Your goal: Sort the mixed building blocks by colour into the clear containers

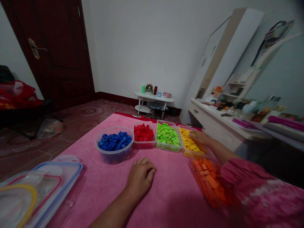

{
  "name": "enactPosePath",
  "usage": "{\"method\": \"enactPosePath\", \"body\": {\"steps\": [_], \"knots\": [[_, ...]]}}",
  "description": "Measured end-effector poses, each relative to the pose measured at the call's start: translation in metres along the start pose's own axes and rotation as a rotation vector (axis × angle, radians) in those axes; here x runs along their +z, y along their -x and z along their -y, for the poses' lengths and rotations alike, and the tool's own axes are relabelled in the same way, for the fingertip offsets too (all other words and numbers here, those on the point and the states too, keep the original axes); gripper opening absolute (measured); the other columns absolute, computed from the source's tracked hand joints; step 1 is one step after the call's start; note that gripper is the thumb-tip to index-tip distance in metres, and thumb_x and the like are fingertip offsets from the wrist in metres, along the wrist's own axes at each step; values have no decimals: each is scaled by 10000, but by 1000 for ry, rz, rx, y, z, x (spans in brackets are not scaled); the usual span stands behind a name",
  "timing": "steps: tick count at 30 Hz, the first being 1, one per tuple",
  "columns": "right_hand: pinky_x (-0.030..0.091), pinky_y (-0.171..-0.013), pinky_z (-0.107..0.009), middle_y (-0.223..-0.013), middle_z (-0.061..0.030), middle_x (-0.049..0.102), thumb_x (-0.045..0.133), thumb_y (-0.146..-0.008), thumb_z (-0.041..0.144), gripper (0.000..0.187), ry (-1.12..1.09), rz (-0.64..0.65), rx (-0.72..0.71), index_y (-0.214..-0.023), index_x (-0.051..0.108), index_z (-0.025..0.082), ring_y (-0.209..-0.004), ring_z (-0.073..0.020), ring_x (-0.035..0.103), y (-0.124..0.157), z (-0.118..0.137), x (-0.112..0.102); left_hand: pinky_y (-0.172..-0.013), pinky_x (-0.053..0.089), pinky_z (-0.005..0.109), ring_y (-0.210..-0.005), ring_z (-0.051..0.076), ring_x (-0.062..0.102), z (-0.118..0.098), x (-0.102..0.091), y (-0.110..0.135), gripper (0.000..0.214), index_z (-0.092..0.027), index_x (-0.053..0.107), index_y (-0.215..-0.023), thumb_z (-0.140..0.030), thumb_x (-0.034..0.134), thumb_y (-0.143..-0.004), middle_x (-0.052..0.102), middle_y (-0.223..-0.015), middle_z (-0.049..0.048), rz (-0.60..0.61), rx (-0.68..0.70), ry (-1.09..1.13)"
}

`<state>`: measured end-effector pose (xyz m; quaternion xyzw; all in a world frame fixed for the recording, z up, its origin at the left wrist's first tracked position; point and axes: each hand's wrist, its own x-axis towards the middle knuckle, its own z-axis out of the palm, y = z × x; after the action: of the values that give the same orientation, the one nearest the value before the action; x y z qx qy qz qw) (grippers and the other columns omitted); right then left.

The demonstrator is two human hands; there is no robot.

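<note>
My left hand (142,174) rests on the pink cloth (171,183) with its fingers curled in loosely, and nothing shows in it. Over at the right, my right hand (200,138) reaches into a clear box of yellow toy bricks (188,141). Its fingers are bent down among the bricks; whether they grip one is hidden. Left of that box stand a box of lime green bricks (168,134), a box of red bricks (143,133) and a round tub of blue bricks (115,141). Orange bricks (207,177) fill a clear container below my right forearm.
Several clear lids with coloured seals (57,185) lie stacked at the table's left edge. A white dressing table (213,117) crowded with small items stands close on the right. Farther back are a stool (155,105) and a low white table (154,97).
</note>
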<state>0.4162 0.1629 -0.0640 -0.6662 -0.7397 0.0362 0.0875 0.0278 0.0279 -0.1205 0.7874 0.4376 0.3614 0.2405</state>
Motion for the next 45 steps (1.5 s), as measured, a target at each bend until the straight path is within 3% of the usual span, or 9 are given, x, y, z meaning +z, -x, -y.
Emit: {"method": "enactPosePath", "body": {"steps": [3,5,10,20,24,27,32,38,45], "knots": [[338,-1088,-490,-1342,-224,529,383,-865,643,733,49,108,28,-1277,572,66,-1277,-375,451,2,-4,7,-792,387,317,-873,187,557,-1,-1,0,172,-216,670,-750,-144,526,-809,651,-850,14,8,0,-16],[268,-1128,-490,-1425,-192,450,321,-835,705,840,69,142,19,-1366,488,77,-1346,-361,361,7,-4,11,-791,388,317,-875,187,557,-2,-1,0,170,-216,675,-753,-147,530,-808,651,-852,17,12,-1,-19],[127,-1174,-444,-1516,-124,313,240,-840,695,854,99,204,-37,-1442,386,107,-1424,-296,191,18,4,15,-802,389,319,-874,186,557,-1,0,0,180,-221,688,-768,-140,531,-805,653,-852,15,14,-2,-22],[221,-1134,-524,-1423,-152,464,346,-858,580,696,88,121,-2,-1345,520,114,-1360,-357,336,18,26,15,-817,392,329,-887,193,558,0,0,0,159,-220,703,-794,-170,552,-802,660,-866,25,-3,-24,-23],[227,-1145,-481,-1441,-165,440,320,-913,469,602,33,-57,-51,-1340,512,90,-1367,-312,341,31,70,5,-814,396,334,-890,200,561,2,0,0,171,-219,710,-805,-169,547,-803,664,-868,28,-12,-23,-7],[282,-1125,-478,-1416,-110,487,391,-916,464,499,-207,-259,-209,-1291,567,186,-1341,-274,394,57,127,-1,-819,398,336,-892,202,565,2,1,0,174,-218,711,-807,-166,545,-803,669,-870,30,-25,-19,10],[324,-1100,-492,-1430,-104,470,499,-894,411,402,-362,-55,-322,-1231,624,233,-1328,-276,415,120,203,18,-826,399,329,-892,193,568,3,0,1,178,-218,711,-826,-154,548,-796,674,-878,26,-35,7,18],[329,-1111,-466,-1451,-117,441,591,-820,295,537,-343,78,-332,-1345,521,208,-1333,-264,406,174,233,62,-810,409,319,-876,187,569,8,1,1,171,-192,706,-796,-152,539,-792,666,-853,38,-41,21,2],[319,-1092,-550,-1393,-144,502,488,-877,284,467,-208,-225,-305,-1336,511,197,-1305,-295,433,188,244,104,-814,426,319,-873,186,579,7,-1,1,187,-160,712,-836,-155,527,-805,676,-871,59,-41,56,-20]]}}
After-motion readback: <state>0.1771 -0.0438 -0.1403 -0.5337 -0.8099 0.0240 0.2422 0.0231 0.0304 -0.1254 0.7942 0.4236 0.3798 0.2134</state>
